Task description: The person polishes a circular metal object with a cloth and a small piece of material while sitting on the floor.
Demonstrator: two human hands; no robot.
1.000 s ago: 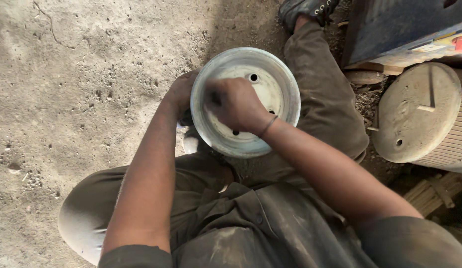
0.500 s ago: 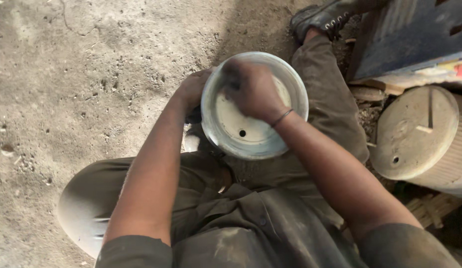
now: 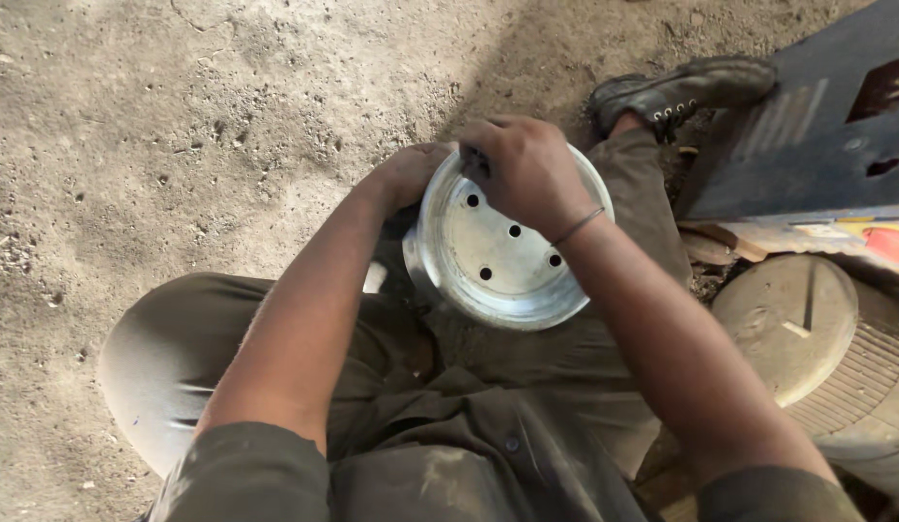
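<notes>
We wear dusty olive trousers point(image 3: 227, 338), a matching shirt with 1 dark button point(image 3: 512, 446), a black laced boot point(image 3: 676, 89), and a thin wristband point(image 3: 577, 226).

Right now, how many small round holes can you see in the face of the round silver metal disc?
4: one upper left, one centre, one right, one lower left. The right hand covers the disc's top, so more may be hidden.

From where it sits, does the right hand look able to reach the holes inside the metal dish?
Probably yes: the right hand already rests over the metal dish, whose holes lie uncovered just below it.
</notes>
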